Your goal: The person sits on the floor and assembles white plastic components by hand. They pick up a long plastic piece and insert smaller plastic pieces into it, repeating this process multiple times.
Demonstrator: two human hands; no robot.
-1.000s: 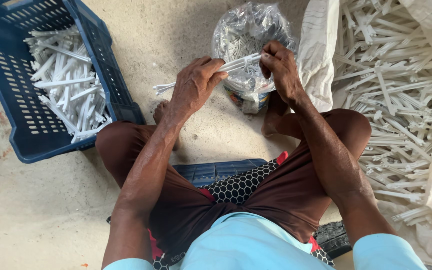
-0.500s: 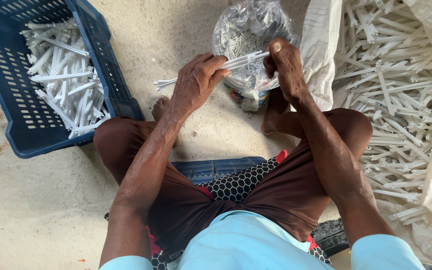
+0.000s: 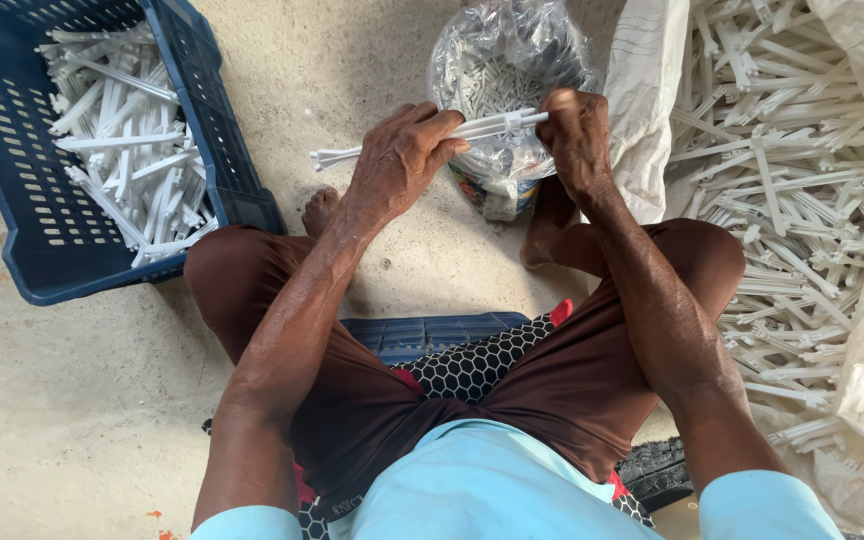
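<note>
Left hand (image 3: 400, 160): grip clenched round a white plastic stick frame (image 3: 432, 136), held above the floor.
Right hand (image 3: 577, 135): pinching its other end.
Done: blue slatted crate (image 3: 227, 150) partly filled with white sticks (image 3: 122, 140).
Left: big heap of white frames (image 3: 782, 180).

Blue crate (image 3: 222, 180) (left side) runs past frame.

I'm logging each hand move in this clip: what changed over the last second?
The right hand slid from gripping the white rod near its end to closing fist-like over that end, above the bag. The left hand kept its grip mid-rod, the rod staying roughly level. The crate and the pile are unchanged.
</note>
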